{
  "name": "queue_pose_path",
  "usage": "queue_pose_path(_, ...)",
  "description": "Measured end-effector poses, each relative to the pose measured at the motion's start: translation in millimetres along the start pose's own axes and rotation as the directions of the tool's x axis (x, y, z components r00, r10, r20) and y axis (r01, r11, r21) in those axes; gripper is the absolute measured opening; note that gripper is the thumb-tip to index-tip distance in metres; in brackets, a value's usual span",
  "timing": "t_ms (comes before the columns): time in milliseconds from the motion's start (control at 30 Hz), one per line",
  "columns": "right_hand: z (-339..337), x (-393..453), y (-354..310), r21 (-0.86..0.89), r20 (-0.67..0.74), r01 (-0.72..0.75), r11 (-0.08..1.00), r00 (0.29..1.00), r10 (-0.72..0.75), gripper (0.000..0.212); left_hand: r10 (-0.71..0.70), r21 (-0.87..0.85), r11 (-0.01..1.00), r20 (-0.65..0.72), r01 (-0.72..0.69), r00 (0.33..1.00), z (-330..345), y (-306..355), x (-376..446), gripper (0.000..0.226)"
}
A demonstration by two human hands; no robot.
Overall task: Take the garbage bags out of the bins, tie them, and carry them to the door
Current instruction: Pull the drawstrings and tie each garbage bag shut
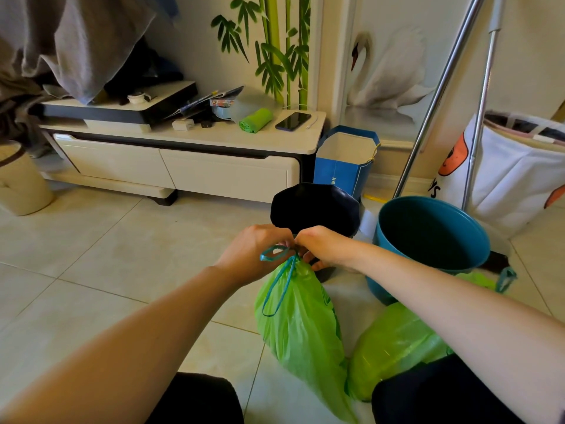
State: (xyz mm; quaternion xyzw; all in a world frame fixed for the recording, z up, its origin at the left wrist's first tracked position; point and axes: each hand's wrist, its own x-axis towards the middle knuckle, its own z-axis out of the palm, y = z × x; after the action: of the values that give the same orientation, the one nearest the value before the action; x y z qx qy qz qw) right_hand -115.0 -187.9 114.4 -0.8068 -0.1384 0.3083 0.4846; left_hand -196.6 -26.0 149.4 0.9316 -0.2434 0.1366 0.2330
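My left hand (255, 250) and right hand (324, 247) pinch the teal drawstring (279, 283) at the neck of the soft green plastic garbage bag (301, 328). Film looks thin, slippery, light; best gripped by the cord

Green bag (301, 325), teal bin (428, 237)

Open tiled floor (101, 255) is left free to the left of the left grip (253, 255). Directly beyond both grips the way is blocked by a black bin (315, 206). To the right of the right grip (324, 249) a teal bin (428, 234) stands close, and below it a second green bag (394, 344) is lying.
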Motion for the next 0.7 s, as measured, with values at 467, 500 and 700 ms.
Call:
queue_pose_path(467,-16.4,-5.6,-11.1,-0.178,0.055,-0.056,0.982,0.996,0.067,0.025,-0.016,0.024,1.0,0.01,0.016,1.0,1.8,-8.7,8.0,0.008)
queue_pose_path(500,-16.3,-6.5,-12.5,-0.204,0.052,-0.059,0.977,0.996,0.071,0.019,-0.026,0.019,0.999,0.015,0.026,1.0,1.7,-8.7,8.4,0.007)
queue_pose_path(700,-15.7,-9.4,-14.6,-0.489,0.002,0.103,0.866,0.993,-0.117,0.036,-0.083,0.013,0.997,0.054,0.083,0.995,-0.1,-13.1,10.1,0.012)
